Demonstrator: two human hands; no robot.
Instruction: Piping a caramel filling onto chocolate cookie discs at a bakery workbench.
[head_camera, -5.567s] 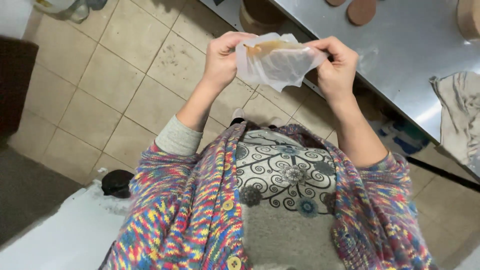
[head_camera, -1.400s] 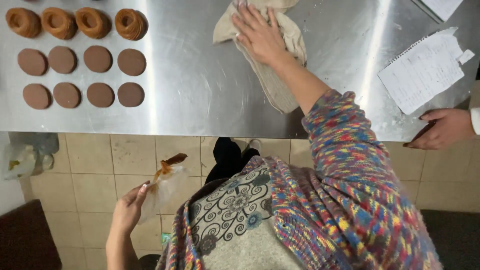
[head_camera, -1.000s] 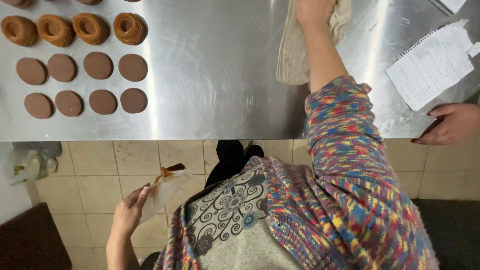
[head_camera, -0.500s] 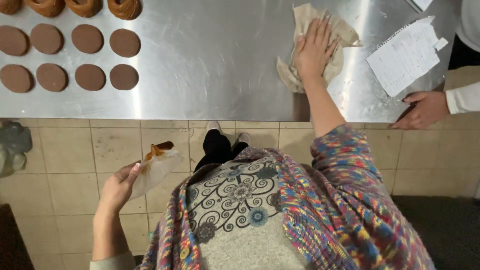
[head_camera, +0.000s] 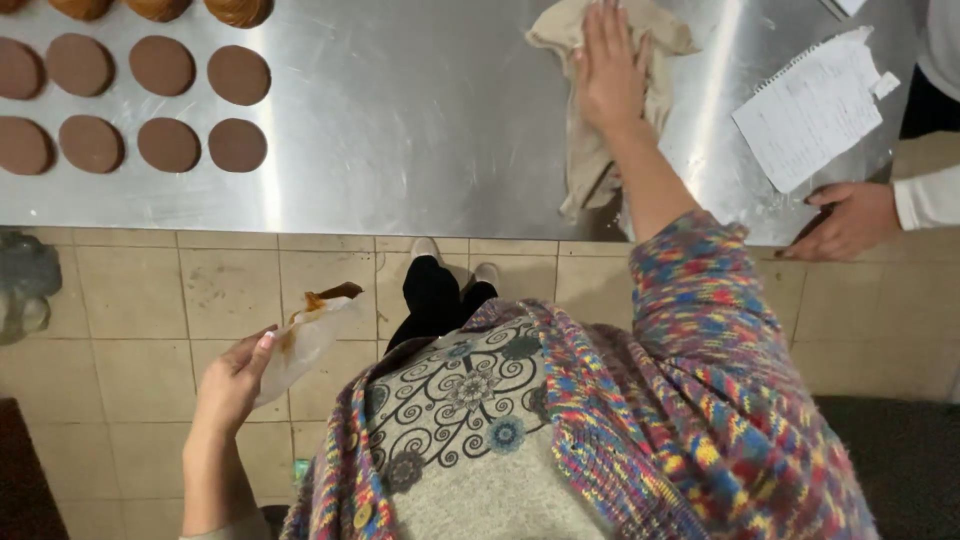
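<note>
My right hand lies flat, fingers spread, on a beige cloth on the steel table. The cloth hangs a little over the table's front edge. My left hand is down by my side over the tiled floor and holds a clear plastic bag smeared with brown paste. Brown round discs lie in rows at the table's left.
A white paper sheet lies at the table's right; another person's hand rests at the edge beside it. Golden ring pastries sit at the top left. A grey bag lies on the beige floor tiles, left.
My right hand with the cloth moved across the table, away and then back toward the front edge. The left hand keeps holding the bag at my side. The view shifted a little.
</note>
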